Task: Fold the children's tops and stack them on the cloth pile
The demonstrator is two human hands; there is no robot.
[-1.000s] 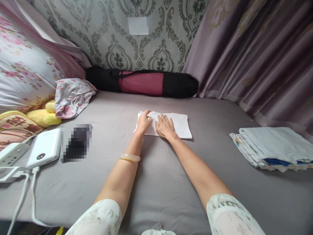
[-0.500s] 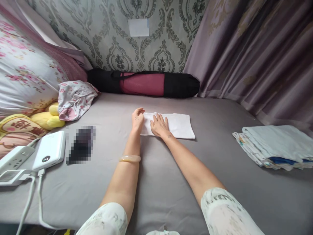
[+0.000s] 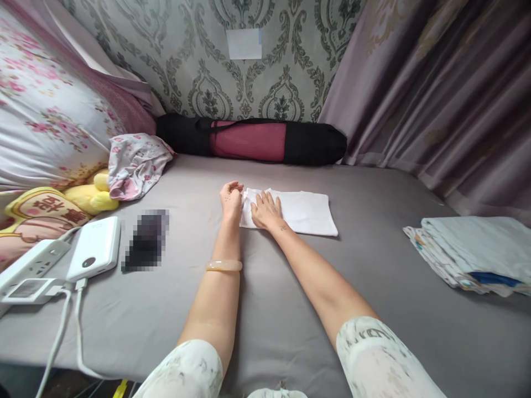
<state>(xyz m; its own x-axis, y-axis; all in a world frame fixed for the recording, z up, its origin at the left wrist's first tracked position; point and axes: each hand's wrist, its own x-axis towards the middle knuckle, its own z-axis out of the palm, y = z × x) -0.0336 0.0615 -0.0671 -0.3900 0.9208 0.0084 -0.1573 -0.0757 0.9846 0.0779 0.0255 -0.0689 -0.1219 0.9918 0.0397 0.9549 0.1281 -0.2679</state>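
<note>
On the grey sheet in front of me lies a folded white cloth, longer side to side than front to back. My right hand is pressed flat on its left part with the fingers spread. My left hand rests on edge just at the cloth's left end, its fingers curled inward. Whether a bit of cloth is inside those fingers is hidden. A pale bangle sits on my left forearm.
A stack of folded cloths lies at right. On the left are a power bank, a power strip, a blurred dark object and a crumpled floral cloth. A long black-and-red bag lies along the wall.
My left hand has shifted slightly left relative to the cloth's end, and my right hand has slid a little left on it. The whole view has moved slightly.
</note>
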